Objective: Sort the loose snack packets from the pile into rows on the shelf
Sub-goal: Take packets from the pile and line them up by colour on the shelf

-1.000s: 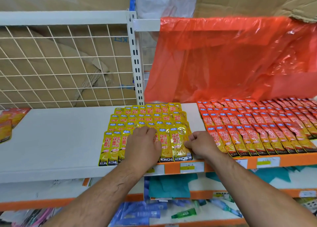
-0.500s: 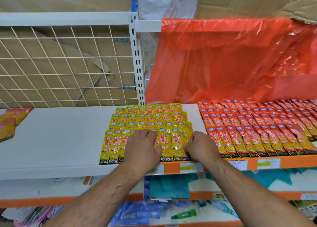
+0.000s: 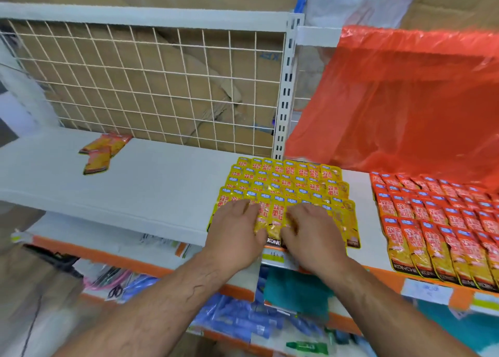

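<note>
Yellow packets (image 3: 286,181) lie under both hands, left hand (image 3: 236,232) flat, right hand (image 3: 313,235) bent-fingered, grip unclear; the loose pile (image 3: 101,151) lies at ten o'clock, nearer the left hand.
</note>
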{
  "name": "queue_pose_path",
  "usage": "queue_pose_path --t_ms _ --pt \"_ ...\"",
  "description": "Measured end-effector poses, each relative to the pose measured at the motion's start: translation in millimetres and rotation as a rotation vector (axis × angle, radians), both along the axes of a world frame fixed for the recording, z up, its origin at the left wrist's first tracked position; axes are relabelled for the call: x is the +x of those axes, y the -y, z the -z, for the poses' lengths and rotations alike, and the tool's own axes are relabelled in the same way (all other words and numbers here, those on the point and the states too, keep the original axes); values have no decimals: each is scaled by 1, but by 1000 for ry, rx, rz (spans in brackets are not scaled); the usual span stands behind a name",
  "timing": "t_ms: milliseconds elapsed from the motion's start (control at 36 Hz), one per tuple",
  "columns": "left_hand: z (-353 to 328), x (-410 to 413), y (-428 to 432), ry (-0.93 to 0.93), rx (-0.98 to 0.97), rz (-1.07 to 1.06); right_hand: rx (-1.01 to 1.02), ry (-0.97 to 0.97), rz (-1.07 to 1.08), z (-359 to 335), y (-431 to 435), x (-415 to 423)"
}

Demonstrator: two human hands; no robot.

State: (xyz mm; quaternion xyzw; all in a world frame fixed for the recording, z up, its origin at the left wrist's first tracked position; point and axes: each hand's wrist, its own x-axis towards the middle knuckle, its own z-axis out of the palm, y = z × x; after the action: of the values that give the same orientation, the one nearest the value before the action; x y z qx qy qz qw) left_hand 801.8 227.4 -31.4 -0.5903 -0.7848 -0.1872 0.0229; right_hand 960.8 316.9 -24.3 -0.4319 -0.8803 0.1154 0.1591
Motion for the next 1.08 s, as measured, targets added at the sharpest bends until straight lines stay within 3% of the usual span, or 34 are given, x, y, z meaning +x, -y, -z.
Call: queue_pose_path --t_ms 250,417,694,1083 --pt "-2 -84 52 -3 33 -105 20 50 -117 -13 39 -87" --pt "-1 -175 104 41 8 -161 30 -9 -164 -17 77 -177" --pt "2 -315 188 119 -59 -309 -39 106 -246 -18 141 -329" --pt "-5 -412 192 170 -128 -346 -133 163 -277 -14 130 -456"
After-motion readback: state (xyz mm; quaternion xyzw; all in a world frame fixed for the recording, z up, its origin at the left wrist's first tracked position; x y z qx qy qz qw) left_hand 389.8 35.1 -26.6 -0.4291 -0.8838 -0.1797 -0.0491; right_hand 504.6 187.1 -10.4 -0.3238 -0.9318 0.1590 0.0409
